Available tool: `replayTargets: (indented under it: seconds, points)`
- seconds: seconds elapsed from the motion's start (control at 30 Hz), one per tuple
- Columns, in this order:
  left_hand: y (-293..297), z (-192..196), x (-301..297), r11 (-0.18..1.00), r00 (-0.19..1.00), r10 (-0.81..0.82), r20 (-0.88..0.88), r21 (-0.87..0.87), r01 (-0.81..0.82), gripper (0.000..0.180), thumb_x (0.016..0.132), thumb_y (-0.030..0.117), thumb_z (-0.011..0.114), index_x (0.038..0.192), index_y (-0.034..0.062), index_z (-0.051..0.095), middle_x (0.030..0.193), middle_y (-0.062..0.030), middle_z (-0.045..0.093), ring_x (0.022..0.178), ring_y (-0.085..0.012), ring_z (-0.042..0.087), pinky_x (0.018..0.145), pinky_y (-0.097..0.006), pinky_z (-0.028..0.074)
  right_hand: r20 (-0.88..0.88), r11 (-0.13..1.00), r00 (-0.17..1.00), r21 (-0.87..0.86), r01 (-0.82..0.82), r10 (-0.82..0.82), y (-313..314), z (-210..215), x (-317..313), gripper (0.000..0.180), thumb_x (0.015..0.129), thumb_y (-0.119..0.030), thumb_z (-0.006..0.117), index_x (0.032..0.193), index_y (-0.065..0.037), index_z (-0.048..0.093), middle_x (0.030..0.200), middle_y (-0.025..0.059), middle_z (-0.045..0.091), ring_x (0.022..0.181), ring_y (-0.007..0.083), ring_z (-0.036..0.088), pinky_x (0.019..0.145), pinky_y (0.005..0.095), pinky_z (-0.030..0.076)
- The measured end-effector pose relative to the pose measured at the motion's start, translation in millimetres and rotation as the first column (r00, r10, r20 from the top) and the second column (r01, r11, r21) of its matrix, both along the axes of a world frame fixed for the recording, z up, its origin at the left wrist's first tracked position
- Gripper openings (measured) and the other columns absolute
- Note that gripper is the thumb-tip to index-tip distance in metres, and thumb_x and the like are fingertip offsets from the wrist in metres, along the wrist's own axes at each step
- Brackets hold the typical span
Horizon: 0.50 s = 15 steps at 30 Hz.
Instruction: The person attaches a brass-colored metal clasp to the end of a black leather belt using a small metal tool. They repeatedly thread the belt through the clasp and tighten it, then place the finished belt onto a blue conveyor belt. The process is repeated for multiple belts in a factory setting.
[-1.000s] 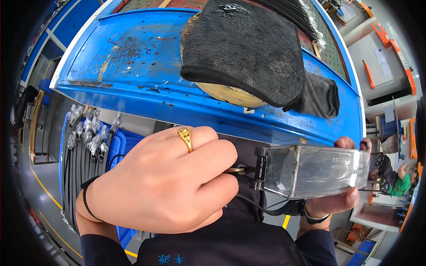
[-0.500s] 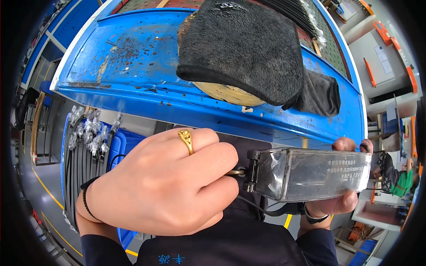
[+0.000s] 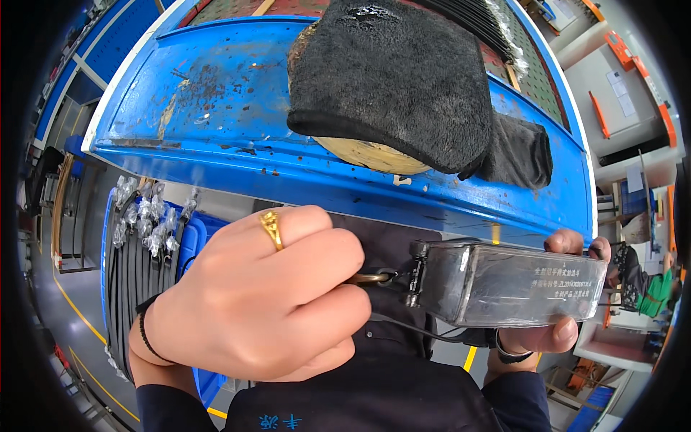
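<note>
My right hand (image 3: 541,337) grips a clear plastic box (image 3: 525,284) from behind, with fingertips over its far edge and the thumb below. Dark hinge-like fittings sit at the box's left end. My left hand (image 3: 266,295), wearing a gold ring, is closed in front of that end. A brass-coloured metal rod (image 3: 371,278) runs out of its fist toward the fittings; the rest is hidden inside the fingers. A thin dark cord passes under the box toward my right wrist.
A blue metal bench (image 3: 216,108) stands ahead, carrying a black cloth (image 3: 389,86) draped over a rounded, tan-edged thing. Black strips with plastic-wrapped ends (image 3: 147,237) hang over a blue bin (image 3: 193,241) at left. Another person in green (image 3: 653,291) is at far right.
My left hand has moved slightly left, away from the box, so more of the brass-coloured rod shows. The box has shifted a little to the right in my right hand.
</note>
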<state>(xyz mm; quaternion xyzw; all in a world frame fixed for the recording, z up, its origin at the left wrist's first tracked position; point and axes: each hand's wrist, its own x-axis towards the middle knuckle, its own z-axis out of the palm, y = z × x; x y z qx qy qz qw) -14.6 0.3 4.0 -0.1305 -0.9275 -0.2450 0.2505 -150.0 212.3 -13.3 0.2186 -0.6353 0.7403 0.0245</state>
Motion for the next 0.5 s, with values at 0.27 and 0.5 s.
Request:
replayTargets:
  seconds: [0.27,0.5]
  points:
    - [0.3,-3.9,1.0,0.998,0.984,0.001,-0.179,-0.068,-0.013,0.013,0.048,0.013,0.061,0.053,0.0072,0.050,0.069,-0.0036,0.051,0.052,-0.0183,0.046,0.045,-0.028,0.035,0.152,0.987,0.988,-0.162,-0.016,0.041,6.4,4.1,-18.0,0.089,0.053,-0.049,0.066,0.122,-0.009,0.028,0.099,0.0169,0.046,0.090,0.0224,0.046,0.077,0.0330,0.043]
    - [0.2,0.7,-0.2,0.984,0.988,-0.060,-0.140,-0.173,0.035,0.015,0.052,0.016,0.062,0.052,0.0076,0.049,0.071,-0.0028,0.052,0.056,-0.0177,0.047,0.046,-0.028,0.035,0.167,0.965,0.956,-0.150,-0.217,0.241,1.3,9.8,-16.1,0.084,0.050,-0.046,0.072,0.116,-0.011,0.034,0.094,0.0180,0.052,0.085,0.0228,0.050,0.075,0.0325,0.043]
